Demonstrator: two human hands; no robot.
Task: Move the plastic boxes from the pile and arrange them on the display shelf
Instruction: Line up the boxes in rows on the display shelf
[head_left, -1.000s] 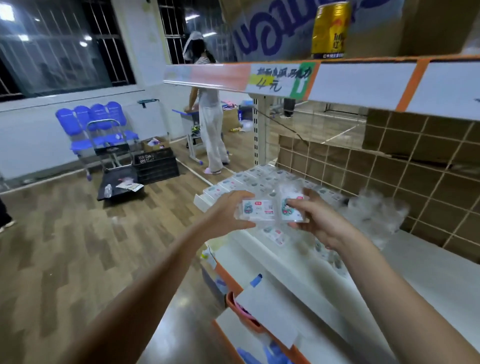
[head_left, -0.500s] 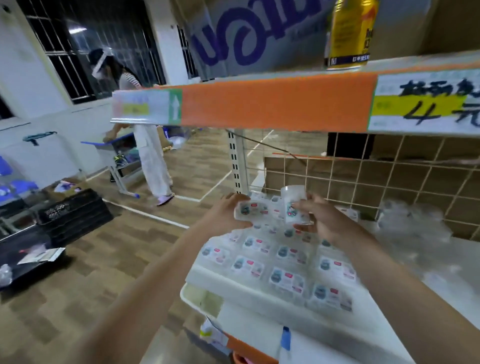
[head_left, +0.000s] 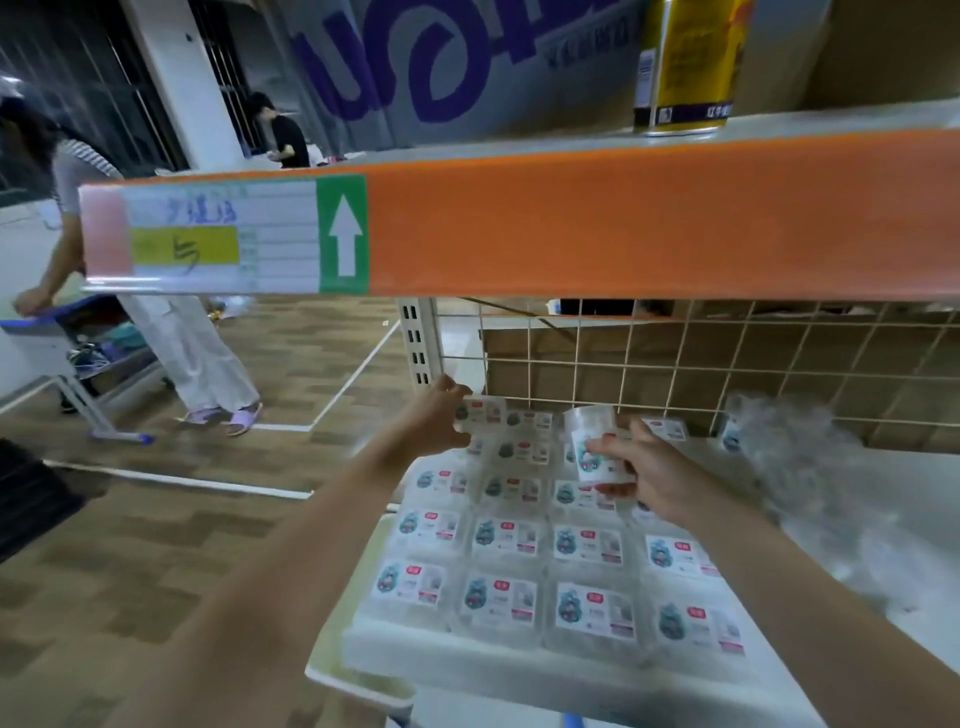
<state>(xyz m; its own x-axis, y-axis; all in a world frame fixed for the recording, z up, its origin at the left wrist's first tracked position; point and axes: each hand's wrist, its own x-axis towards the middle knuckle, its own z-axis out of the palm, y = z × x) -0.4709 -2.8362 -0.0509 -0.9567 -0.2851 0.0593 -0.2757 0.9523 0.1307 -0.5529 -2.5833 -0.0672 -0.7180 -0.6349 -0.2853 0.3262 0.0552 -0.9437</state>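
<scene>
Clear plastic boxes with blue-and-red labels lie flat in rows (head_left: 506, 540) on the white display shelf (head_left: 363, 675). My left hand (head_left: 434, 423) grips one flat box (head_left: 483, 413) at the shelf's far left corner, close to the wire back grid. My right hand (head_left: 644, 475) holds another box (head_left: 595, 447) upright, above the arranged rows. A loose pile of clear boxes (head_left: 800, 457) sits on the shelf to the right of my right hand.
An orange-fronted upper shelf (head_left: 623, 218) hangs low over the work area, with a yellow can (head_left: 685, 62) and a carton on it. A wire grid (head_left: 727, 364) backs the shelf. Two people stand at left on the wooden floor, one at a small desk (head_left: 31, 322).
My view has closed in on the shelf. My left hand moved its box out to the far left back corner; my right hand turned its box upright and drew apart from the left.
</scene>
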